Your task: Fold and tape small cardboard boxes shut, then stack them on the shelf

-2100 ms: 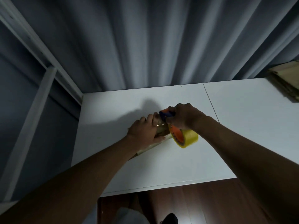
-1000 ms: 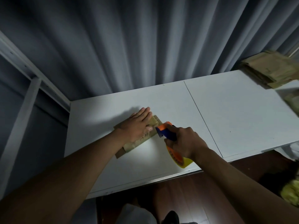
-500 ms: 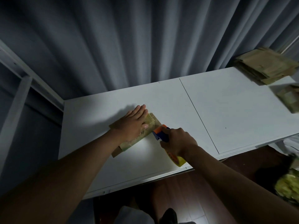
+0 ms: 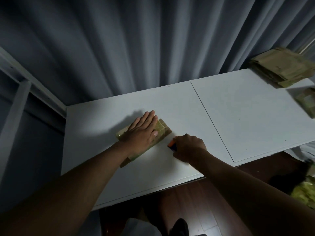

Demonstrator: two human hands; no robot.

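Observation:
A small flat cardboard box (image 4: 162,128) with glossy tape over it lies on the white table (image 4: 238,116), left of the middle. My left hand (image 4: 142,132) presses flat on top of it, fingers straight and pointing away from me. Just right of the box, my right hand (image 4: 188,147) grips the orange and blue tape dispenser (image 4: 172,145) low on the table. Most of the dispenser and its tape roll is hidden under that hand.
A pile of flattened cardboard boxes (image 4: 281,67) lies at the table's far right corner, with another box (image 4: 306,103) blurred at the right edge. A white shelf frame (image 4: 18,97) stands on the left. Grey curtains hang behind the table. Yellowish material (image 4: 305,191) sits on the floor at right.
My right hand has drawn the tape dispenser off the box's end and down onto the table beside it. My left hand went from gripping the box to lying flat on it.

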